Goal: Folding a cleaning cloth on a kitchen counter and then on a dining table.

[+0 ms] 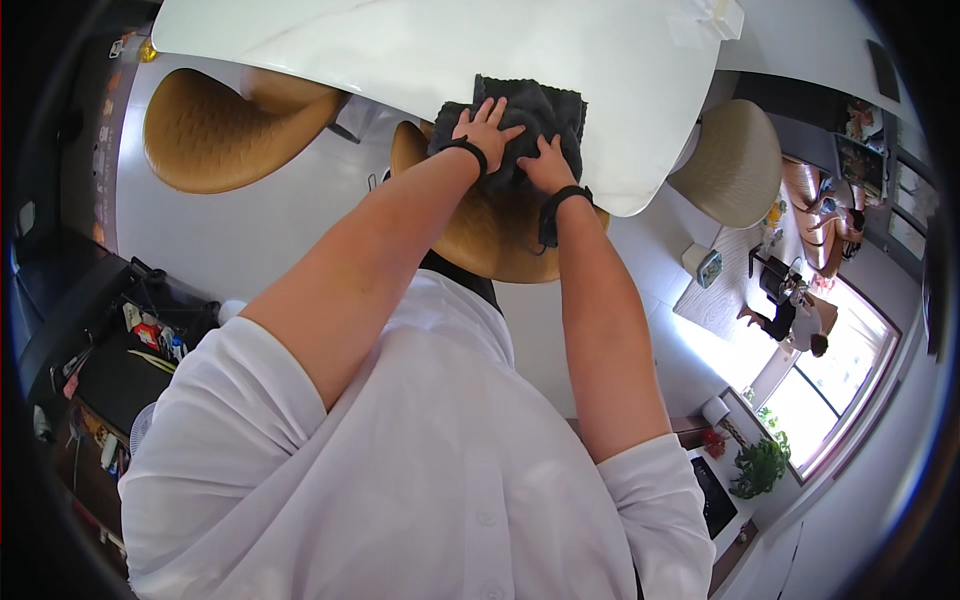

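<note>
A dark grey cloth (559, 105) with wavy edges lies rumpled on the white marbled table (360, 37), and part of it hangs over the near edge. My left hand (486, 138) rests palm down on the cloth, its fingers spread. Just to the right, my right hand (550, 166) also presses on the cloth with thumb and forefinger apart; its outer fingers are partly hidden. Both wrists wear black bands, and a small dark piece hangs from the right one.
A tan chair (502, 240) stands under the near table edge, between the table and me. Another tan chair (225, 135) is at the left, a beige chair (731, 165) at the right. A small bin (703, 264) stands on the floor. Other people are far off at the right.
</note>
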`<act>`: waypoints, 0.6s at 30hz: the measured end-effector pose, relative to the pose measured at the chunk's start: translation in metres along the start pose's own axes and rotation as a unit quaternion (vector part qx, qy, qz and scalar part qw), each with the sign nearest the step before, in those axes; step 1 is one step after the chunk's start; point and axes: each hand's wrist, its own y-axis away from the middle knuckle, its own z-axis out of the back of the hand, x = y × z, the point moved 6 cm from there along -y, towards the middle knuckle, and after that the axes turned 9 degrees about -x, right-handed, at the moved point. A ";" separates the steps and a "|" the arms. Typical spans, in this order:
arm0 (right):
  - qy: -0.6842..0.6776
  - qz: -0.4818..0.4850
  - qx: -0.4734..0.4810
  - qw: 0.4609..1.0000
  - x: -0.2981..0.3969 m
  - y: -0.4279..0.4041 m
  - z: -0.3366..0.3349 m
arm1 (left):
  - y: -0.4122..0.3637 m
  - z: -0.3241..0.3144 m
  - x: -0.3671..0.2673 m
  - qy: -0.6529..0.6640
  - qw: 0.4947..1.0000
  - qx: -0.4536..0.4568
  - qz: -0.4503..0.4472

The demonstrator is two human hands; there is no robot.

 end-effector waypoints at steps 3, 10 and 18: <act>0.003 0.006 0.000 1.000 -0.002 -0.008 -0.001 | -0.002 -0.002 -0.002 -0.008 1.000 -0.013 0.004; -0.049 0.017 -0.179 0.983 0.003 0.010 0.023 | -0.004 -0.007 -0.008 -0.051 0.998 -0.017 0.022; -0.300 -0.022 -0.269 0.915 -0.048 0.021 0.092 | -0.002 -0.009 -0.014 -0.100 0.993 -0.022 0.054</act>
